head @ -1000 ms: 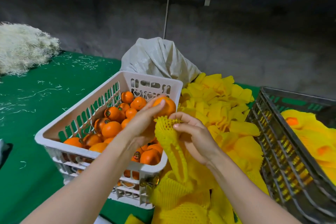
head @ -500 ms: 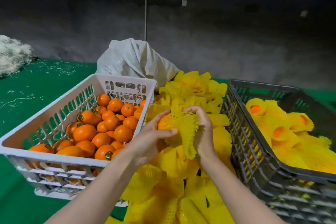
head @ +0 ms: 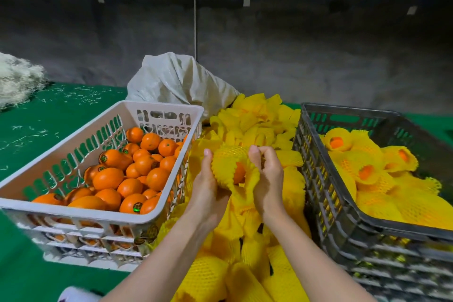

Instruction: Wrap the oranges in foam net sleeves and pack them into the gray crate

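Note:
Both hands hold one orange [head: 239, 172] that sits inside a yellow foam net sleeve [head: 226, 163], above a pile of loose yellow sleeves [head: 257, 127]. My left hand [head: 208, 186] grips the sleeve's left side, thumb up. On the other side, my right hand [head: 268, 174] pinches the sleeve's open edge. A white crate [head: 137, 222] on the left holds several bare oranges [head: 137, 169]. The gray crate [head: 326, 193] on the right holds several wrapped oranges [head: 367, 167].
A white woven sack [head: 181, 81] lies behind the sleeve pile. A heap of pale shredded fibre [head: 17, 78] sits at the far left on the green table cover [head: 36, 130]. A dark wall runs behind the table.
The orange went from bare above the sleeve's mouth to inside the sleeve. Both hands moved right, from over the white crate to over the sleeve pile.

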`<action>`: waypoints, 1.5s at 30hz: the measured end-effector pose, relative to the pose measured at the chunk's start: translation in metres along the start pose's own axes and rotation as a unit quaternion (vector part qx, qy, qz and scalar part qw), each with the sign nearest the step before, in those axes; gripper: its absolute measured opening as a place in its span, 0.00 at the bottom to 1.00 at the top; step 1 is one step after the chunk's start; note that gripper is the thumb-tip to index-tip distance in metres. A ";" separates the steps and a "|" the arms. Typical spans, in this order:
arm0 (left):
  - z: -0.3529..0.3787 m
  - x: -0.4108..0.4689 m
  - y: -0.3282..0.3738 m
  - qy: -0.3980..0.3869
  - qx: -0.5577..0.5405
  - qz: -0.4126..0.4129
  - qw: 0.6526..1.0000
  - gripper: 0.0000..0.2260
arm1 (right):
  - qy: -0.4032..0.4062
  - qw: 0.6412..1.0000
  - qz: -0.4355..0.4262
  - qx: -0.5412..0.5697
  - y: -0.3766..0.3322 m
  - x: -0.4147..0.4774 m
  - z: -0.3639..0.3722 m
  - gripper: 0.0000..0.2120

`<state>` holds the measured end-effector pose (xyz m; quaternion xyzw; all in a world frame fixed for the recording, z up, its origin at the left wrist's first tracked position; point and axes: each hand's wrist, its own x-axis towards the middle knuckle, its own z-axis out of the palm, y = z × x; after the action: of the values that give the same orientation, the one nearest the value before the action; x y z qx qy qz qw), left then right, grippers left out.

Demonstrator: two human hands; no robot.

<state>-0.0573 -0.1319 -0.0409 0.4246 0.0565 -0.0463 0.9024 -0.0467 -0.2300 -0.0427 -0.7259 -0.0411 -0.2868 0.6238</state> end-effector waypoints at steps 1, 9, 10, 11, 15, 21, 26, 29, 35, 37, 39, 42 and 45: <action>-0.001 -0.001 0.000 -0.007 0.001 -0.005 1.000 0.22 | -0.010 1.000 0.015 0.025 0.000 0.002 -0.001 0.14; -0.004 0.002 0.005 -0.048 -0.081 -0.060 0.994 0.25 | -0.077 0.967 0.160 0.181 -0.004 0.007 -0.006 0.15; -0.003 0.002 0.005 -0.057 -0.084 -0.057 0.993 0.25 | -0.091 0.963 0.178 0.182 -0.005 0.007 -0.007 0.14; -0.002 0.002 0.003 -0.055 -0.087 -0.052 0.993 0.24 | -0.103 0.958 0.195 0.183 -0.006 0.007 -0.007 0.13; -0.001 0.004 -0.003 -0.028 -0.104 -0.029 0.994 0.11 | -0.123 0.945 0.233 0.192 -0.006 0.007 -0.004 0.07; -0.001 0.007 0.000 0.037 0.025 0.054 0.998 0.13 | -0.123 0.964 0.188 0.145 -0.009 0.004 -0.012 0.14; -0.001 0.009 -0.003 0.113 0.113 0.135 0.978 0.19 | -0.219 0.931 0.258 0.140 -0.016 -0.003 -0.016 0.21; 0.000 0.008 -0.003 0.128 0.112 0.128 0.977 0.17 | -0.248 0.898 0.306 0.195 -0.017 -0.002 -0.021 0.14; 0.003 0.007 -0.001 0.099 0.162 0.098 0.977 0.16 | -0.254 0.827 0.403 0.300 -0.028 -0.004 -0.029 0.22; 0.005 0.007 0.002 0.076 0.197 0.088 0.973 0.16 | -0.251 0.822 0.410 0.306 -0.030 -0.006 -0.034 0.21; 0.013 0.006 0.006 0.049 0.232 0.069 0.969 0.16 | -0.250 0.814 0.422 0.310 -0.032 -0.006 -0.041 0.17; 0.030 0.006 0.004 0.021 0.252 0.052 0.966 0.16 | -0.262 0.797 0.424 0.341 -0.032 -0.005 -0.056 0.12; 0.051 0.009 -0.004 0.004 0.292 0.076 0.954 0.15 | -0.265 0.806 0.395 0.353 -0.030 0.001 -0.073 0.09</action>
<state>-0.0456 -0.1737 -0.0130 0.6725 0.0116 0.0096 0.7400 -0.0852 -0.2914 -0.0119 -0.4569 -0.0137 0.2223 0.8612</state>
